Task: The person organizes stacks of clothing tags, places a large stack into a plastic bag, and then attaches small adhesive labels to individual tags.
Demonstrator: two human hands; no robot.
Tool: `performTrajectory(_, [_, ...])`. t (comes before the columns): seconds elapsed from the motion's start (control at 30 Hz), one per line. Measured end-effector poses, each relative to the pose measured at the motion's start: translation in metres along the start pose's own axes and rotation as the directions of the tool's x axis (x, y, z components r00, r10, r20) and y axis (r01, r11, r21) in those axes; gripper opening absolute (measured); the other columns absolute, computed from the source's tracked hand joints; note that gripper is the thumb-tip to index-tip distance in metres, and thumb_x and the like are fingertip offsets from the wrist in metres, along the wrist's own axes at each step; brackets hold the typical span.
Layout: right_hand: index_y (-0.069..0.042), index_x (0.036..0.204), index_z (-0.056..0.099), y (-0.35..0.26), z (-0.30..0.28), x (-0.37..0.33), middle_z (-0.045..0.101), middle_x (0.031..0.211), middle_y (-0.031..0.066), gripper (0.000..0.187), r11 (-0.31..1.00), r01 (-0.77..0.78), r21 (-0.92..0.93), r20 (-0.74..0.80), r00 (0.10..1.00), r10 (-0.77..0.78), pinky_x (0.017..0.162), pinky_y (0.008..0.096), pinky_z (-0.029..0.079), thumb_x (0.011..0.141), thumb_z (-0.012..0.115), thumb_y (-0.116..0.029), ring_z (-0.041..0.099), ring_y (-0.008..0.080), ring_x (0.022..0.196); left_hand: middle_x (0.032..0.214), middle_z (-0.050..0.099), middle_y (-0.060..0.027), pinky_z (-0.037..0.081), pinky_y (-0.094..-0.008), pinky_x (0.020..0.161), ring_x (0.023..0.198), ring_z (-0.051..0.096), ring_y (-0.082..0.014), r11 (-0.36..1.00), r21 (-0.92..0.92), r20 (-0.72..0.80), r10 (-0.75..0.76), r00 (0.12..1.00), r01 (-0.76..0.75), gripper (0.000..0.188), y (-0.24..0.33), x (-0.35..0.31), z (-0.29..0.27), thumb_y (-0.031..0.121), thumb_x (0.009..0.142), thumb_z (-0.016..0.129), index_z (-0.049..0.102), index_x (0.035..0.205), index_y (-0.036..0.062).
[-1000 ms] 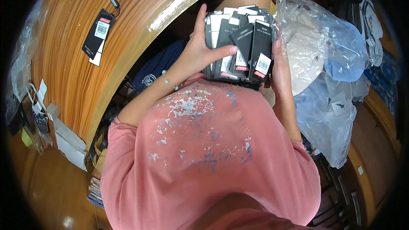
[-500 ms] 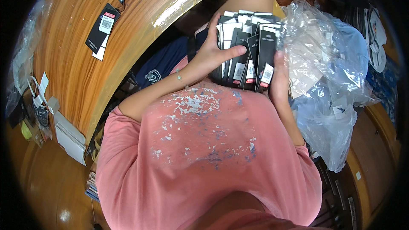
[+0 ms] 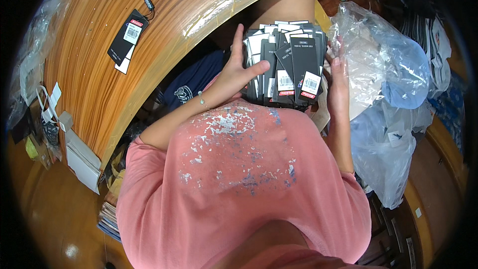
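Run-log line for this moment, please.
Tag bundle: between spread left hand and right hand | table: black tag | plastic bag: beside right hand

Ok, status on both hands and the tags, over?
Left hand spread open, left of tag stack; right hand along its right. Stack uneven along top edge. Clear plastic bag close beside right hand.

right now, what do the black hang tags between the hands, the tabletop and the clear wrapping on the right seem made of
Black hang tags: likely matte card, being thin, flat and crisp-edged.
Tabletop: glossy wood or wood-look laminate; striped grain, glare along its edge.
Clear wrapping: probably thin shiny plastic film, see-through with creased highlights.
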State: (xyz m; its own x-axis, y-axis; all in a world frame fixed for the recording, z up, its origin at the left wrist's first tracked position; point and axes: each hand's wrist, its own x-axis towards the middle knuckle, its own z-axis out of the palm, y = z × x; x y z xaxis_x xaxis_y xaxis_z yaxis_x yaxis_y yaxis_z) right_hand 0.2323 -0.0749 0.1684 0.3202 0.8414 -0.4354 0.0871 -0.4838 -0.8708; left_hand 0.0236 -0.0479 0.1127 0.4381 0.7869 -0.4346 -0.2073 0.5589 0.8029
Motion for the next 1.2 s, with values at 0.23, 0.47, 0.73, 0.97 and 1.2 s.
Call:
performTrajectory(0.23, [0.001, 0.135, 0.033, 0.03, -0.011, 0.031, 0.048, 0.123, 0.014, 0.048, 0.976, 0.161, -0.149, 0.023, 0.987, -0.16, 0.096, 0.0304, 0.034, 0.091, 0.047, -0.013, 0.046, 0.0202, 0.11, 0.143, 0.017, -0.0176, 0.015, -0.0338, 0.107, 0.132, 0.02, -0.0256, 0.994, 0.071, 0.147, 0.078, 0.986, -0.089, 0.1, -0.002, -0.001, -0.007, 0.016, 0.08, 0.066, -0.013, 0.142, 0.0096])
performTrajectory(0.47, [0.004, 0.129, 0.036, 0.043, -0.018, 0.09, 0.052, 0.114, 0.014, 0.042, 0.894, 0.437, -0.104, -0.153, 0.881, -0.448, 0.093, 0.031, 0.037, 0.089, 0.046, -0.007, 0.049, 0.0217, 0.106, 0.146, 0.01, -0.0165, 0.009, -0.0338, 0.108, 0.134, 0.013, -0.0237, 0.949, 0.211, 0.2, 0.192, 0.961, -0.233, 0.098, -0.011, 0.011, 0.001, 0.025, 0.082, 0.063, -0.013, 0.142, 0.0109])
performTrajectory(0.73, [0.004, 0.123, 0.043, 0.019, 0.013, 0.139, 0.056, 0.105, 0.0132, 0.044, 0.738, 0.66, -0.138, -0.28, 0.689, -0.669, 0.08, 0.0276, 0.045, 0.08, 0.039, 0.009, 0.056, 0.0186, 0.089, 0.146, 0.009, -0.0223, 0.009, -0.0341, 0.109, 0.136, 0.009, -0.0281, 0.963, 0.196, 0.115, 0.168, 0.979, -0.188, 0.092, -0.006, 0.012, -0.005, 0.026, 0.085, 0.059, -0.01, 0.141, 0.0024])
performTrajectory(0.97, [0.001, 0.112, 0.055, 0.02, 0.006, 0.141, 0.056, 0.099, 0.0135, 0.04, 0.588, 0.653, -0.477, -0.22, 0.559, -0.8, 0.083, 0.0307, 0.042, 0.076, 0.04, 0.009, 0.055, 0.0239, 0.091, 0.144, 0.017, -0.0167, 0.017, -0.0339, 0.107, 0.13, 0.023, -0.0224, 0.988, 0.037, 0.169, 0.143, 0.975, -0.151, 0.08, 0.005, 0.013, -0.016, 0.014, 0.084, 0.059, 0.006, 0.143, 0.006])
performTrajectory(1.2, [0.0, 0.109, 0.056, 0.04, -0.005, 0.141, 0.056, 0.096, 0.0153, 0.044, 0.54, 0.631, -0.557, -0.068, 0.613, -0.787, 0.082, 0.0322, 0.043, 0.07, 0.039, 0.01, 0.056, 0.0289, 0.09, 0.146, 0.008, -0.0208, 0.006, -0.0339, 0.109, 0.136, 0.008, -0.0261, 0.932, 0.239, 0.18, 0.233, 0.956, -0.272, 0.088, -0.006, 0.027, -0.002, 0.03, 0.083, 0.062, 0.003, 0.142, 0.0008])
